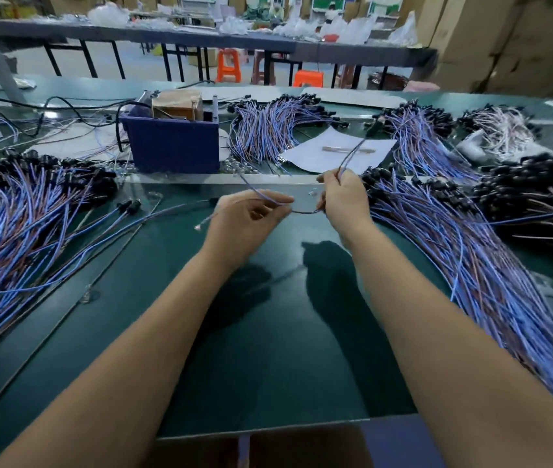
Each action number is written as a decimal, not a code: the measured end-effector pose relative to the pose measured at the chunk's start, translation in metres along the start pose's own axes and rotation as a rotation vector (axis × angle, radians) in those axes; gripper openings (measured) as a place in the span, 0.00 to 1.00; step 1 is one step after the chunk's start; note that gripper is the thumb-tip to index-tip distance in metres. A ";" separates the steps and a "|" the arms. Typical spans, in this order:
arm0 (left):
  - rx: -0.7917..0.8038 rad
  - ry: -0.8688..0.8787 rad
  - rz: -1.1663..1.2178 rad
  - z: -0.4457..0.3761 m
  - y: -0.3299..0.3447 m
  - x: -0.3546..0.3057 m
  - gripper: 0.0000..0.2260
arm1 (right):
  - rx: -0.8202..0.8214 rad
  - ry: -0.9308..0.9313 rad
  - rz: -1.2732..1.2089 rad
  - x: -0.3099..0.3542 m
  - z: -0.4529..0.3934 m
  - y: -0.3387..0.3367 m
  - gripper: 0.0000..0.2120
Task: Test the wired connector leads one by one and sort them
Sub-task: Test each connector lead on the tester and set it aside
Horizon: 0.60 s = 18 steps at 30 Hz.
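Note:
Both my hands are raised over the middle of the green table (268, 332). My right hand (342, 201) grips a blue and brown wired lead (352, 155); its black connector end hangs in the air up and to the right. My left hand (248, 217) pinches a thin lead (254, 192) between thumb and fingers. A wire runs between the two hands. Big piles of blue and brown leads with black connectors lie at the left (28, 217) and at the right (470, 251).
A blue box (173, 146) holding a tester unit stands behind my hands, with black cables running left. More lead bundles (268, 130) and a white sheet (332, 153) lie beyond. A few loose leads (126, 211) lie left of centre. Orange stools and another table are far behind.

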<state>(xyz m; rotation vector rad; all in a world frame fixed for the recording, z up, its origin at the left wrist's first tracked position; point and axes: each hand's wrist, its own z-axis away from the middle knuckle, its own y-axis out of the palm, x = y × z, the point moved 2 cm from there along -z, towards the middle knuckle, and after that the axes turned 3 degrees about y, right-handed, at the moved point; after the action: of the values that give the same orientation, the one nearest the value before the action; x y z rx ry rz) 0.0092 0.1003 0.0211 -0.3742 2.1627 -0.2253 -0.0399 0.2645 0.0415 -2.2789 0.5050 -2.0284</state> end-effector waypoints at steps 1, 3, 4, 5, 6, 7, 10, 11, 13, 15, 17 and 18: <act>0.006 0.058 -0.011 0.001 0.013 -0.010 0.08 | -0.010 -0.014 0.067 0.002 -0.005 -0.014 0.10; 0.027 0.209 -0.051 0.002 0.041 -0.030 0.05 | -0.038 -0.038 0.229 0.004 -0.014 -0.041 0.09; 0.049 0.287 -0.075 0.003 0.055 -0.038 0.05 | -0.052 -0.043 0.323 0.003 -0.018 -0.052 0.08; 0.081 0.348 -0.082 0.005 0.070 -0.045 0.05 | -0.063 -0.043 0.418 0.002 -0.020 -0.065 0.09; 0.119 0.386 -0.074 0.006 0.084 -0.052 0.05 | -0.064 -0.035 0.505 0.000 -0.021 -0.077 0.10; 0.160 0.408 -0.068 0.008 0.099 -0.057 0.05 | -0.057 -0.027 0.582 -0.003 -0.022 -0.089 0.12; 0.261 0.410 -0.093 0.012 0.135 -0.071 0.05 | -0.061 0.010 0.775 -0.019 -0.024 -0.122 0.13; 0.291 0.397 -0.101 0.013 0.144 -0.075 0.06 | -0.073 0.026 0.819 -0.024 -0.024 -0.132 0.12; 0.348 0.377 -0.103 0.014 0.157 -0.081 0.07 | -0.089 0.056 0.874 -0.033 -0.023 -0.151 0.11; 0.412 0.349 -0.099 0.016 0.166 -0.083 0.08 | -0.091 0.074 0.923 -0.039 -0.023 -0.165 0.12; 0.533 0.284 -0.100 0.018 0.173 -0.081 0.12 | -0.087 0.084 0.992 -0.042 -0.022 -0.175 0.13; 0.602 0.261 -0.100 0.020 0.175 -0.079 0.14 | -0.089 0.086 1.027 -0.044 -0.021 -0.179 0.13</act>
<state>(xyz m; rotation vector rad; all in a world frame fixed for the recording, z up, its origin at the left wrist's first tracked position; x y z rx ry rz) 0.0366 0.2916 0.0175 -0.1065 2.1986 -0.9991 -0.0273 0.4492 0.0471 -1.4143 1.4102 -1.5389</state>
